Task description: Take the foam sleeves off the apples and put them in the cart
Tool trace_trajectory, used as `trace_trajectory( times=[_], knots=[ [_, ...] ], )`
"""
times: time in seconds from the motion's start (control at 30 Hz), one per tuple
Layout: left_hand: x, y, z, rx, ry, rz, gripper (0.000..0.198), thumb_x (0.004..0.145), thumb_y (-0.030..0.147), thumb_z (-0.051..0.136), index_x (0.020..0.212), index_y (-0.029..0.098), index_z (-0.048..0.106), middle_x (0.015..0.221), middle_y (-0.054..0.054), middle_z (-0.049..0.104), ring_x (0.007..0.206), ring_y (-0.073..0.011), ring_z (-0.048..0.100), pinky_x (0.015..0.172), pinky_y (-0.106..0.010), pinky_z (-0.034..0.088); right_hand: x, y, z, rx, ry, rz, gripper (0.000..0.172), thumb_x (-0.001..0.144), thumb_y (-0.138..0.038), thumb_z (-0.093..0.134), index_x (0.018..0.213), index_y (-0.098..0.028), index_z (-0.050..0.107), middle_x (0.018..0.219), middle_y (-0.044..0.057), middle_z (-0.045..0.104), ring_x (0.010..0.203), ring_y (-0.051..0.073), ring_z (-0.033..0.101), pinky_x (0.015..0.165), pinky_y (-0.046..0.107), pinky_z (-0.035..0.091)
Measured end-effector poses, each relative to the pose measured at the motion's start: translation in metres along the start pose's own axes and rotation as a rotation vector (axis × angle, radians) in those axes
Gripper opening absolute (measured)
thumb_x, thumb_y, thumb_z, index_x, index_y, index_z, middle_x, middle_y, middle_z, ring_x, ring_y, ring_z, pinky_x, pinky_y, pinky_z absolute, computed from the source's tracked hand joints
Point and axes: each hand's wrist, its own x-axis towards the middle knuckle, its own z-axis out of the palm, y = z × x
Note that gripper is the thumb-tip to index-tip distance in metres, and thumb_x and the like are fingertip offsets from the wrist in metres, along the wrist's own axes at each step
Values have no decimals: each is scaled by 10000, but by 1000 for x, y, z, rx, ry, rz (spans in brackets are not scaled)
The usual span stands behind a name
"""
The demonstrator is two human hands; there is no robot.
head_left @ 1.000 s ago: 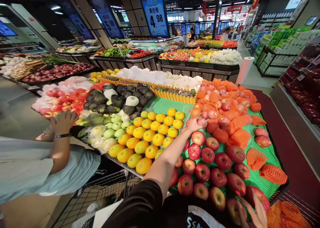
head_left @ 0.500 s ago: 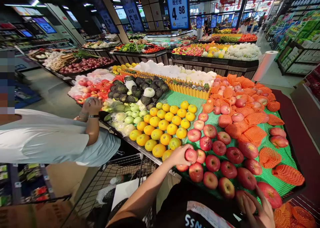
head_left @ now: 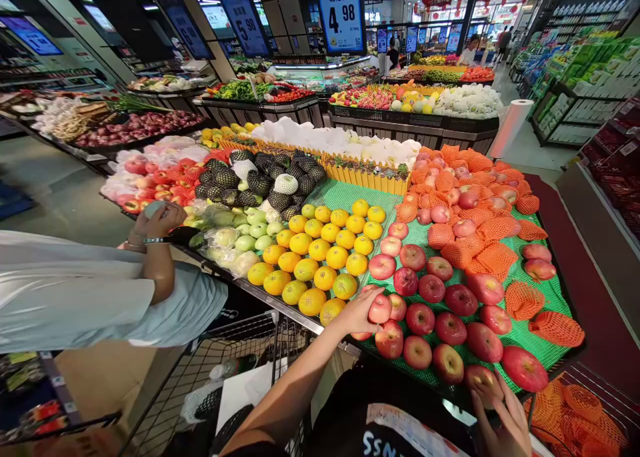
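My left hand (head_left: pixel 361 311) has its fingers curled round a red apple (head_left: pixel 380 308) at the left front of the apple rows, beside the oranges (head_left: pixel 313 301). My right hand (head_left: pixel 503 420) is at the stand's front edge. Its fingers are bent round another red apple (head_left: pixel 483 381), partly covering it. Close by that hand lies a large red apple (head_left: pixel 525 368). More apples (head_left: pixel 451 328) rest in loose rows on the green mesh mat (head_left: pixel 543 323) between my hands and beyond them.
Apples in orange foam nets (head_left: pixel 493 233) are heaped at the back right. Loose orange nets (head_left: pixel 575 410) fill a container below. A shopping cart (head_left: pixel 200 357) stands lower left. Another person in a white shirt (head_left: pixel 90 290) is at the left, hands raised near green apples (head_left: pixel 257 230).
The view has shifted, so the stand appears further left and higher. My right fingers have closed in on the front apple. My left hand keeps hold of its apple.
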Motion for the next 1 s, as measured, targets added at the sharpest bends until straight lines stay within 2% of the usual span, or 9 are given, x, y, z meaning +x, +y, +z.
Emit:
trace_trajectory(
  times=[0.1, 0.2, 0.4, 0.53, 0.6, 0.67, 0.77, 0.83, 1.0],
  knots=[
    [3, -5, -4, -29, -2, 23, 976, 677, 394, 989, 1553, 249, 583, 1635, -185, 578, 1555, -442, 499, 1292, -599, 416, 8, 2, -2, -21, -15, 3, 445, 1072, -593, 570, 1132, -229, 818, 1476, 161, 682, 1352, 453, 647, 1043, 637, 553],
    [8, -5, -6, -32, -15, 47, 866, 649, 324, 994, 1439, 268, 642, 1529, -147, 655, 1485, -416, 564, 1248, -564, 468, 33, -4, -7, -58, 25, 63, 558, 1077, -651, 531, 1098, -177, 825, 1576, 191, 605, 1346, 453, 630, 1069, 630, 516],
    [8, 2, 8, 72, 72, 37, 752, 620, 305, 1003, 1275, 274, 637, 1395, -117, 661, 1365, -398, 608, 1177, -546, 516, 116, -29, -25, -47, 161, -27, 496, 1079, -593, 579, 1131, -157, 809, 1596, 203, 586, 1342, 390, 627, 1077, 531, 506],
    [3, 1, 13, 37, 114, 40, 824, 599, 363, 1041, 1287, 277, 596, 1418, -125, 609, 1398, -404, 571, 1204, -553, 491, 151, -39, -34, -78, 298, 24, 516, 1076, -595, 590, 1092, -136, 826, 1571, 219, 608, 1327, 393, 629, 1117, 553, 490],
    [2, -2, 10, -18, 90, 61, 879, 581, 413, 1062, 1299, 265, 577, 1408, -129, 605, 1384, -397, 573, 1213, -547, 480, 156, -40, -37, -56, 343, 56, 517, 1064, -597, 621, 1093, -127, 836, 1558, 225, 619, 1346, 401, 630, 1139, 566, 485],
    [2, -4, 5, -80, 58, 80, 867, 624, 461, 1047, 1311, 259, 559, 1400, -124, 609, 1357, -375, 587, 1213, -536, 476, 156, -37, -41, -52, 376, 83, 510, 1053, -591, 646, 1074, -121, 843, 1549, 233, 626, 1355, 416, 634, 1150, 581, 484],
    [4, -10, 2, -142, 44, 78, 793, 728, 478, 989, 1334, 246, 534, 1419, -126, 605, 1340, -348, 601, 1207, -522, 473, 145, -24, -45, -85, 420, 123, 506, 1032, -602, 660, 1025, -131, 843, 1537, 226, 640, 1325, 436, 659, 1156, 610, 485],
    [6, -13, 2, -158, 47, 68, 799, 735, 467, 983, 1352, 234, 533, 1434, -137, 602, 1344, -349, 603, 1208, -521, 470, 134, -12, -47, -102, 441, 166, 548, 1007, -664, 656, 1003, -148, 840, 1531, 212, 650, 1294, 450, 676, 1145, 639, 495],
    [10, -15, 4, -155, 37, 57, 813, 707, 482, 994, 1362, 224, 588, 1435, -143, 629, 1360, -371, 599, 1217, -532, 463, 114, 13, -46, -113, 396, 206, 635, 978, -754, 619, 1000, -156, 831, 1497, 229, 663, 1319, 481, 658, 1160, 685, 476]
  ],
)
